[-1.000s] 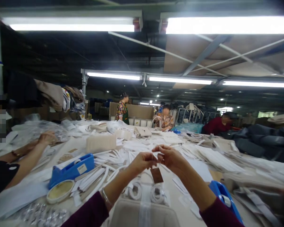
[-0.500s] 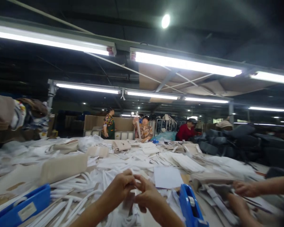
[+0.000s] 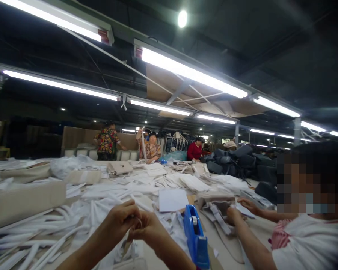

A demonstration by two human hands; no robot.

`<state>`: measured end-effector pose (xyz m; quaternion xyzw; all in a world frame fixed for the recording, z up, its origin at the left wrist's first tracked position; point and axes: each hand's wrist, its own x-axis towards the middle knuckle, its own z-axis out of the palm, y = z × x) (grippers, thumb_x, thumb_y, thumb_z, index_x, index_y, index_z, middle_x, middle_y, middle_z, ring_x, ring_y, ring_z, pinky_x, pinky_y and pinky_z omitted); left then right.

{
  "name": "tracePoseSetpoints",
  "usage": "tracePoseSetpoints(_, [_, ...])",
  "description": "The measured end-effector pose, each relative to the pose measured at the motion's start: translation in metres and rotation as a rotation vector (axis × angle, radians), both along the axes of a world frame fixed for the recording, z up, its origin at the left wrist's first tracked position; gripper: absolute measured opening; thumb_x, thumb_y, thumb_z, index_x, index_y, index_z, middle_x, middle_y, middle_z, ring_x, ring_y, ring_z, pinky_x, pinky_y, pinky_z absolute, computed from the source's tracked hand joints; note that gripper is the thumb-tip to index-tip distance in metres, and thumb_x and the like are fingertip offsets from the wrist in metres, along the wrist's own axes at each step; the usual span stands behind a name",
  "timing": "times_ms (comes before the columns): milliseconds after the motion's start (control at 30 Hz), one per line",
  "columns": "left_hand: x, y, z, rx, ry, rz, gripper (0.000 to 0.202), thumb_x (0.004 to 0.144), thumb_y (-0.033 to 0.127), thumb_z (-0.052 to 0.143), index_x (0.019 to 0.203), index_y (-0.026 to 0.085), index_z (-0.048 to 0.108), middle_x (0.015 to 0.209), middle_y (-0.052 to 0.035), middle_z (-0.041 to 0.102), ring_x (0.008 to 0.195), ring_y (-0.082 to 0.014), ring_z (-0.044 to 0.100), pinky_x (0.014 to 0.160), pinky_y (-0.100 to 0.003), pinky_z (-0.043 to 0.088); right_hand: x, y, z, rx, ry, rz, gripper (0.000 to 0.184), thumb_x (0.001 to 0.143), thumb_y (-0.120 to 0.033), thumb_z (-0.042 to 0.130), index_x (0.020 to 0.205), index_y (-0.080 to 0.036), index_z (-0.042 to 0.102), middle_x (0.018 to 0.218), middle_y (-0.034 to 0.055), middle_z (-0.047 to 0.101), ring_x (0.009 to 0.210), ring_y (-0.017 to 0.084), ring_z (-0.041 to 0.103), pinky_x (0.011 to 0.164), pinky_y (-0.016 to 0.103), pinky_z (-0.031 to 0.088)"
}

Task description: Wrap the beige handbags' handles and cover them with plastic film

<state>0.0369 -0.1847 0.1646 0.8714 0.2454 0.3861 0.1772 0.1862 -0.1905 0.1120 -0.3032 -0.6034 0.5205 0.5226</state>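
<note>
My left hand (image 3: 121,221) and right hand (image 3: 146,229) are pressed together fingertip to fingertip, pinching something too small and blurred to name, perhaps a thin cord, low over the table (image 3: 214,240). White strips (image 3: 73,221) litter it to my left; a blue tape dispenser (image 3: 195,236) stands just right, before a co-worker's hands (image 3: 236,213).

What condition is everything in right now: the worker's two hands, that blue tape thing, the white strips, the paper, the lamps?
Left hand: closed, fingertips pinched against the right hand; what it grips is hidden.
Right hand: closed, touching the left hand.
Blue tape dispenser: upright on the table, untouched.
White strips: loose, scattered in heaps.
White sheet: lying flat.
Beige bag: lying on its side.
Ceiling tube lamps: lit.
Neighbour's hands: on a beige piece.
</note>
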Motion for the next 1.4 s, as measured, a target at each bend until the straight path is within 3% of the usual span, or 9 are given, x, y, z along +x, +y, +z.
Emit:
tracePoseSetpoints(133, [-0.001, -0.012, 0.008, 0.002, -0.016, 0.012, 0.013, 0.076, 0.012, 0.054, 0.07, 0.015, 0.066, 0.072, -0.0012, 0.06, 0.07, -0.0136, 0.058, 0.065, -0.023, 0.041, 0.005, -0.006, -0.01, 0.051, -0.104, -0.028, 0.022, 0.052, -0.026, 0.08, 0.063, -0.016, 0.063, 0.057, -0.0029, 0.062, 0.053, 0.011, 0.053, 0.058, 0.026, 0.043])
tracePoseSetpoints(333, [-0.004, -0.017, 0.016, -0.015, -0.07, 0.002, 0.01, 0.077, 0.011, 0.058, 0.074, 0.014, 0.068, 0.074, -0.0013, 0.062, 0.07, -0.012, 0.057, 0.066, -0.022, 0.041, 0.016, -0.015, -0.01, 0.169, -0.284, -0.048, 0.019, 0.064, -0.024, 0.077, 0.079, -0.016, 0.07, 0.075, 0.001, 0.069, 0.074, 0.018, 0.063, 0.077, 0.033, 0.046])
tracePoseSetpoints(567, [-0.01, -0.011, 0.026, -0.506, -0.208, -0.115, 0.017, 0.072, 0.018, 0.068, 0.087, 0.011, 0.067, 0.064, 0.0037, 0.053, 0.058, -0.0071, 0.046, 0.054, -0.019, 0.033, 0.022, -0.013, -0.011, 0.033, -0.241, 0.074, 0.024, 0.071, -0.024, 0.073, 0.093, -0.016, 0.069, 0.077, 0.0005, 0.066, 0.076, 0.015, 0.058, 0.074, 0.027, 0.042])
tracePoseSetpoints(667, [-0.011, -0.001, 0.021, -0.643, -0.3, -0.145, 0.02, 0.07, 0.018, 0.069, 0.089, 0.012, 0.067, 0.064, 0.0045, 0.053, 0.054, -0.0051, 0.041, 0.051, -0.019, 0.03, 0.025, -0.005, -0.02, -0.006, -0.123, 0.192, 0.033, 0.071, -0.021, 0.073, 0.102, -0.018, 0.067, 0.084, 0.0002, 0.064, 0.075, 0.013, 0.056, 0.071, 0.026, 0.043])
tracePoseSetpoints(767, [-0.01, 0.011, 0.01, -0.663, -0.33, -0.126, 0.021, 0.07, 0.019, 0.071, 0.09, 0.011, 0.067, 0.07, 0.002, 0.058, 0.057, -0.0059, 0.046, 0.054, -0.019, 0.035, 0.026, 0.001, -0.028, -0.041, -0.035, 0.256, 0.038, 0.069, -0.018, 0.075, 0.105, -0.019, 0.065, 0.094, 0.0019, 0.063, 0.082, 0.015, 0.057, 0.074, 0.028, 0.045])
tracePoseSetpoints(900, [-0.005, 0.017, 0.002, -0.708, -0.383, -0.142, 0.023, 0.07, 0.021, 0.073, 0.09, 0.012, 0.066, 0.069, 0.001, 0.061, 0.059, -0.0075, 0.053, 0.054, -0.019, 0.038, 0.023, 0.003, -0.03, -0.013, 0.017, 0.313, 0.02, 0.077, -0.025, 0.072, 0.092, -0.015, 0.066, 0.086, 0.0037, 0.063, 0.083, 0.016, 0.058, 0.081, 0.031, 0.044])
tracePoseSetpoints(1000, [0.001, 0.017, 0.002, -0.77, -0.4, -0.162, 0.023, 0.071, 0.022, 0.073, 0.089, 0.012, 0.064, 0.065, 0.0017, 0.061, 0.055, -0.0082, 0.057, 0.053, -0.02, 0.04, 0.017, 0.004, -0.03, 0.004, 0.081, 0.343, 0.019, 0.082, -0.032, 0.07, 0.087, -0.014, 0.065, 0.077, 0.0031, 0.061, 0.075, 0.015, 0.056, 0.078, 0.032, 0.043])
tracePoseSetpoints(1167, [0.002, 0.023, -0.002, -0.764, -0.518, -0.095, 0.021, 0.069, 0.021, 0.075, 0.084, 0.012, 0.064, 0.066, 0.003, 0.06, 0.051, -0.0067, 0.056, 0.054, -0.021, 0.044, 0.009, 0.008, -0.034, -0.045, 0.102, 0.232, 0.026, 0.08, -0.036, 0.072, 0.09, -0.014, 0.065, 0.067, -0.0012, 0.053, 0.058, 0.009, 0.042, 0.055, 0.023, 0.029])
tracePoseSetpoints(1400, [-0.005, 0.044, -0.019, -0.891, -0.687, -0.031, 0.028, 0.061, 0.016, 0.08, 0.085, 0.01, 0.065, 0.069, 0.0018, 0.06, 0.055, -0.0054, 0.054, 0.056, -0.018, 0.043, 0.012, 0.028, -0.039, -0.194, 0.178, 0.059, 0.036, 0.071, -0.045, 0.077, 0.086, -0.014, 0.065, 0.063, -0.0028, 0.051, 0.045, 0.003, 0.024, 0.045, 0.023, 0.012])
